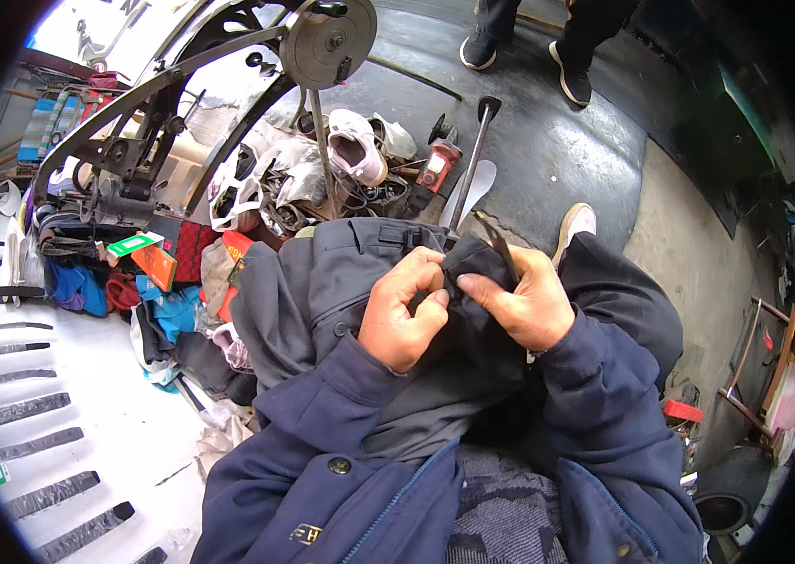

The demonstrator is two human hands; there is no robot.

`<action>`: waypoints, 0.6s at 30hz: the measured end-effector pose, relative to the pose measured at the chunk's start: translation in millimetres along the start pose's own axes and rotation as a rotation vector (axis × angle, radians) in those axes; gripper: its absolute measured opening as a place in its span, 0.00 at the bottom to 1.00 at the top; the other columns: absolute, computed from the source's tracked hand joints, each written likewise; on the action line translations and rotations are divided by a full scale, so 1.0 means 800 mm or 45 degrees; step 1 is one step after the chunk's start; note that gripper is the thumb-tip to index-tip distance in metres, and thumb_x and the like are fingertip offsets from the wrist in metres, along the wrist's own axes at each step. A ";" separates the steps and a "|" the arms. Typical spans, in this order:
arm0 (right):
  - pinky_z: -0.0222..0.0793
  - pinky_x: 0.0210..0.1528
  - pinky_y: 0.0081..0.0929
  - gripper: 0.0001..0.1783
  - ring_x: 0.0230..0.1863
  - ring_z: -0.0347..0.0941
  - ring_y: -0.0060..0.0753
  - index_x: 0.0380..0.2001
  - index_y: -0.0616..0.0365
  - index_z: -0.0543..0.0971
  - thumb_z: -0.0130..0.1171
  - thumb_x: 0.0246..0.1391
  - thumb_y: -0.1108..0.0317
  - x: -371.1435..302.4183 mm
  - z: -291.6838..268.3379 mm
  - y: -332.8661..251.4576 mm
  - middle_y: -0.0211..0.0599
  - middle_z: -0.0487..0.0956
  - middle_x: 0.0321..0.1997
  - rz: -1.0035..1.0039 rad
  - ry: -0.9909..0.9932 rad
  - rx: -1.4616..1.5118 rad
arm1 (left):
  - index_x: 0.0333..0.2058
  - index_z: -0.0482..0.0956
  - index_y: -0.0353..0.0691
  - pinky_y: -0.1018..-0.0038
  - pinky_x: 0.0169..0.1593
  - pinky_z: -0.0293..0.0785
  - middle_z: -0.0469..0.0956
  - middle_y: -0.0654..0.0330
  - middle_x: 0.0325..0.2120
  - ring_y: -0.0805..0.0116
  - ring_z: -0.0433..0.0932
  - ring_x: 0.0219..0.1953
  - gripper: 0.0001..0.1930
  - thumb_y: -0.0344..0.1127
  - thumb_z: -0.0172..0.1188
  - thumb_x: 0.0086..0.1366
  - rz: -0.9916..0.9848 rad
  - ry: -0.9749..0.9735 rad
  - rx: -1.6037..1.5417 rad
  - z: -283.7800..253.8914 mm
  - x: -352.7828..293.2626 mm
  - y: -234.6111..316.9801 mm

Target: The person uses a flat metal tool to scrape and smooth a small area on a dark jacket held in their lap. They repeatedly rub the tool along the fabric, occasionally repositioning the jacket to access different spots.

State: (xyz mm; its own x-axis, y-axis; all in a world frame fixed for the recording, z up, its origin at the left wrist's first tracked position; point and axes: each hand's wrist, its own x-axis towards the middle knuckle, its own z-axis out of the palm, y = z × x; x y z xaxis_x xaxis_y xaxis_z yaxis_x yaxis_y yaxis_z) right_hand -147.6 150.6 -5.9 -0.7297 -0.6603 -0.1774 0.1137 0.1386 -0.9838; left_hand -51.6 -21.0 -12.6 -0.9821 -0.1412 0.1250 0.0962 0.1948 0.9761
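A pair of dark grey trousers (350, 282) lies across my lap, its waistband with belt loops toward the far side. My left hand (407, 310) is closed, thumb and fingertips pinching a dark folded edge of the cloth. Close beside it, my right hand (529, 303) grips the same dark cloth between thumb and fingers. A thin dark pointed tool (499, 242) sticks up from the right hand; its handle is hidden in the palm, so I cannot tell its kind. The fingertips of both hands are nearly touching across the cloth.
A hand-cranked sewing machine (120, 155) with a large wheel (330, 42) stands at the far left. Shoes (356, 148) and bags are heaped beyond my lap, near a metal post (475, 160). Another person's dark shoes (478, 52) stand on the far floor. Wooden-framed items (778, 367) lie right.
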 end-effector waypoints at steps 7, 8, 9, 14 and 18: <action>0.66 0.35 0.18 0.09 0.32 0.69 0.13 0.39 0.65 0.81 0.62 0.55 0.74 -0.005 -0.008 0.002 0.23 0.79 0.31 0.075 0.024 0.206 | 0.27 0.71 0.31 0.74 0.47 0.68 0.77 0.54 0.36 0.65 0.74 0.39 0.02 0.23 0.54 0.57 -0.076 0.063 0.057 0.003 -0.003 0.006; 0.66 0.35 0.17 0.10 0.31 0.69 0.13 0.40 0.65 0.81 0.62 0.55 0.73 -0.003 -0.008 0.003 0.22 0.78 0.31 0.104 0.016 0.239 | 0.28 0.71 0.31 0.73 0.47 0.69 0.77 0.54 0.36 0.65 0.75 0.39 0.02 0.23 0.54 0.58 -0.090 0.062 0.060 0.004 -0.003 0.007; 0.64 0.33 0.16 0.09 0.30 0.68 0.12 0.39 0.63 0.81 0.63 0.55 0.73 -0.003 -0.010 0.004 0.21 0.78 0.31 0.184 0.011 0.271 | 0.28 0.72 0.31 0.73 0.47 0.69 0.77 0.54 0.36 0.65 0.75 0.39 0.02 0.24 0.54 0.58 -0.104 0.062 0.061 0.005 -0.004 0.007; 0.67 0.35 0.17 0.10 0.32 0.70 0.13 0.41 0.63 0.82 0.64 0.56 0.72 -0.004 -0.001 0.007 0.22 0.79 0.33 0.195 -0.016 0.461 | 0.33 0.74 0.30 0.72 0.42 0.71 0.75 0.55 0.30 0.66 0.74 0.33 0.05 0.26 0.60 0.63 -0.278 0.012 -0.091 0.003 -0.005 0.012; 0.68 0.37 0.17 0.11 0.34 0.71 0.13 0.42 0.63 0.82 0.64 0.56 0.72 -0.006 0.000 0.006 0.23 0.79 0.34 0.227 -0.003 0.480 | 0.33 0.74 0.30 0.73 0.43 0.71 0.75 0.55 0.33 0.67 0.73 0.35 0.06 0.28 0.60 0.65 -0.228 -0.042 -0.068 0.006 -0.002 0.008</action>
State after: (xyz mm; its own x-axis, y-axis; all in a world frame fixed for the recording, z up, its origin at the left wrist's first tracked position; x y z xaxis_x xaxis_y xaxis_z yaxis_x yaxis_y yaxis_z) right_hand -143.7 154.3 -9.7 -0.6745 -0.6523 -0.3457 0.4775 -0.0284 -0.8782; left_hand -50.3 -14.6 -7.5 -0.9889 -0.1371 -0.0566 -0.0730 0.1174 0.9904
